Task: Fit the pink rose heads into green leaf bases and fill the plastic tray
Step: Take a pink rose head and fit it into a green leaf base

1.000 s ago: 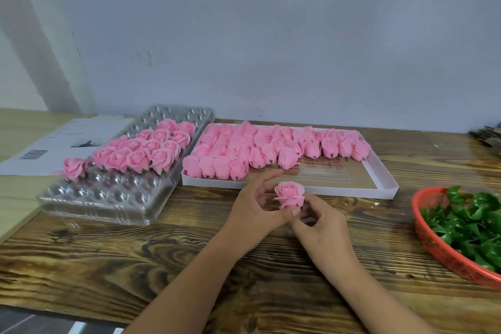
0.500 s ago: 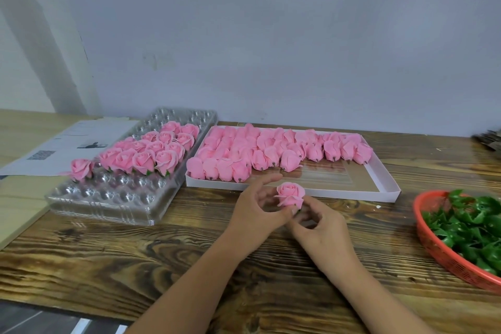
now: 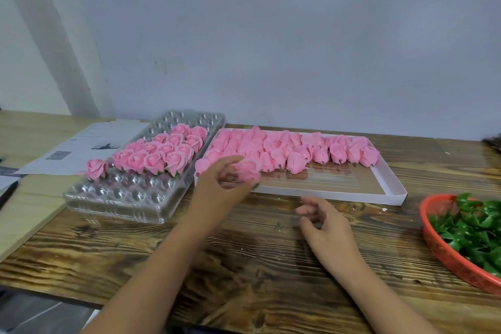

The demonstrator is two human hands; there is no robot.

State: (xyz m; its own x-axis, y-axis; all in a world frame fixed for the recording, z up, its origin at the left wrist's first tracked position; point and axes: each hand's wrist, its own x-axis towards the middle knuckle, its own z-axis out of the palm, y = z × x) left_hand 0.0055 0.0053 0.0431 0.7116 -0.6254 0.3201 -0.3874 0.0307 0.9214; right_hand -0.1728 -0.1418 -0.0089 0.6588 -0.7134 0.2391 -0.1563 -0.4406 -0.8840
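Head view: left hand [image 3: 217,184] pinches soft pink rose head [image 3: 248,169], blurred; right hand [image 3: 322,221] loose, empty; squeezing risks crushing petals.

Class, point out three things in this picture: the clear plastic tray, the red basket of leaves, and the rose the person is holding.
Plastic tray [image 3: 122,198], head view, on its bare front cups.
Red basket [image 3: 444,252], head view, on its near rim.
Held rose [image 3: 248,169], head view, on its petals.

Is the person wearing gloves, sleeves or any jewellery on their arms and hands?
No. Both forearms are bare as far as the view shows, with no sleeves. The left hand and right hand are gloveless, and no rings, watch or bracelets show.
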